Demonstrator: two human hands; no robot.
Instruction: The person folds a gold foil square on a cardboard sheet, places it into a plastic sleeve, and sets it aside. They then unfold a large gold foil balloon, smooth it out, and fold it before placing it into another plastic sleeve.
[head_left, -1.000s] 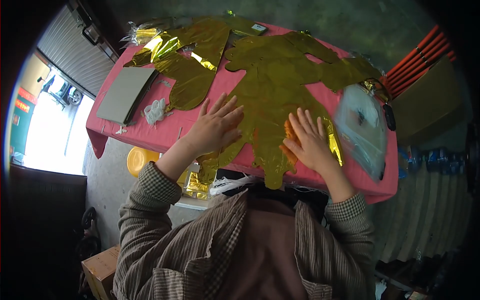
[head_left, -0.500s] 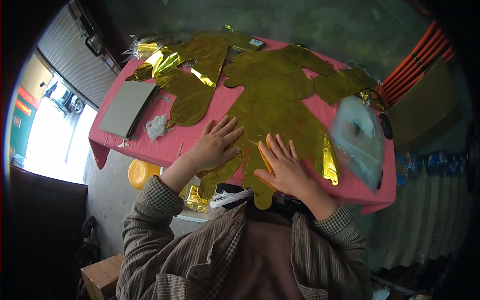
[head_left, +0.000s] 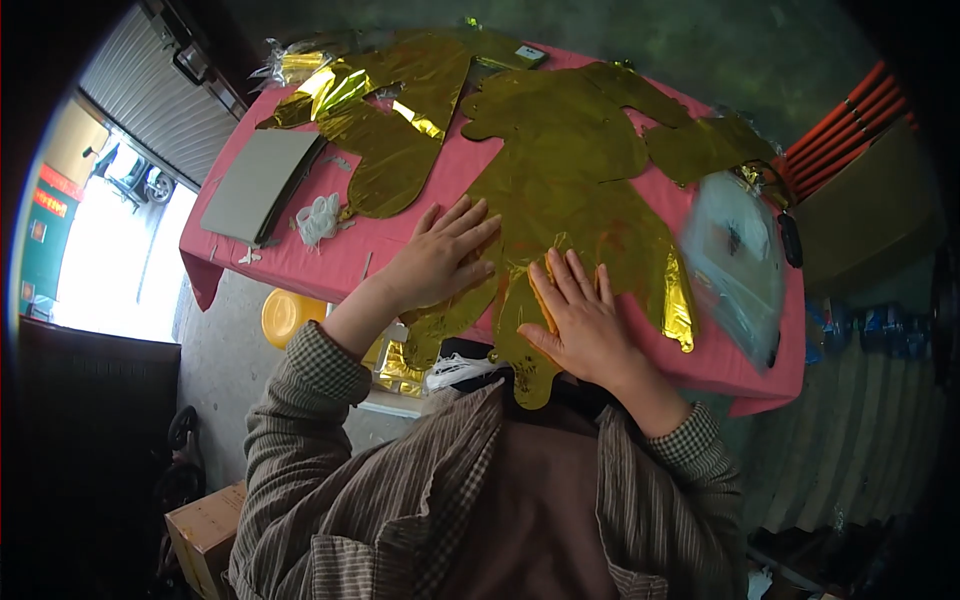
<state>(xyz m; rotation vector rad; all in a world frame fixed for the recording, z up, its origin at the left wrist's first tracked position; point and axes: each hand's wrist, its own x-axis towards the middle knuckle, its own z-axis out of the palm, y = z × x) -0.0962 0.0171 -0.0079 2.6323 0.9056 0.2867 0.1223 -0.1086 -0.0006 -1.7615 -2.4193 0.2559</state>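
A large flat gold foil sheet with a rounded outline (head_left: 570, 150) lies over the pink-covered table (head_left: 350, 255). My left hand (head_left: 445, 255) rests palm down on its near left part, fingers spread. To the right of it, my right hand (head_left: 580, 315) lies flat on the foil's near part, fingers stretched out. Neither hand grips anything. Below my hands, a rounded foil tab (head_left: 530, 378) hangs past the near table edge. Another gold foil piece (head_left: 395, 165) lies to the left, beside a bundle of white string (head_left: 318, 220).
A grey flat stack (head_left: 255, 190) lies at the table's left. Clear plastic bags (head_left: 735, 265) lie at the right, near a black object (head_left: 790, 238). A yellow stool (head_left: 290, 318) and a cardboard box (head_left: 207, 530) stand on the floor. Red poles (head_left: 840, 130) are at the right.
The view has shifted slightly, so the table and foil appear a little higher and further right. Both hands stay flat on the foil in nearly the same places.
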